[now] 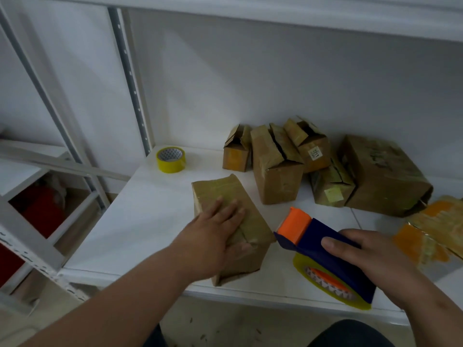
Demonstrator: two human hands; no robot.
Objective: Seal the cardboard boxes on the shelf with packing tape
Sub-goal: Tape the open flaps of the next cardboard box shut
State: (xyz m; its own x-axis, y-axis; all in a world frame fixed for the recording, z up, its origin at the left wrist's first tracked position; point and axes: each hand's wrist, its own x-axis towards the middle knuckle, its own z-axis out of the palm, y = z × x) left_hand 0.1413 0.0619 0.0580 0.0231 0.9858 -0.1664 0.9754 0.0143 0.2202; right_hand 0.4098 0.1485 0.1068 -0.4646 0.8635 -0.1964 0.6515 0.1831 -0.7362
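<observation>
- Shelf [150, 221] is white and lies under both hands.
- Boxes [275, 166] stand in a bunch, well past the right hand [370, 256].
- Box [225, 194] lies under the left hand [215, 236], whose flat, straight fingers press its top.
- Dispenser [333, 256], blue and orange, is gripped by the right hand, just right of that box.
- Roll [170, 159] of yellow tape sits far beyond the left hand.

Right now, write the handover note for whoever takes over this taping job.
Left hand: flat on the near box, steadying it.
Right hand: grips the tape dispenser, just right of that box.
Spare yellow roll: back left of the shelf.
Done: near box looks taped along its top.
Left: several boxes at the back show gaping flaps.
</observation>
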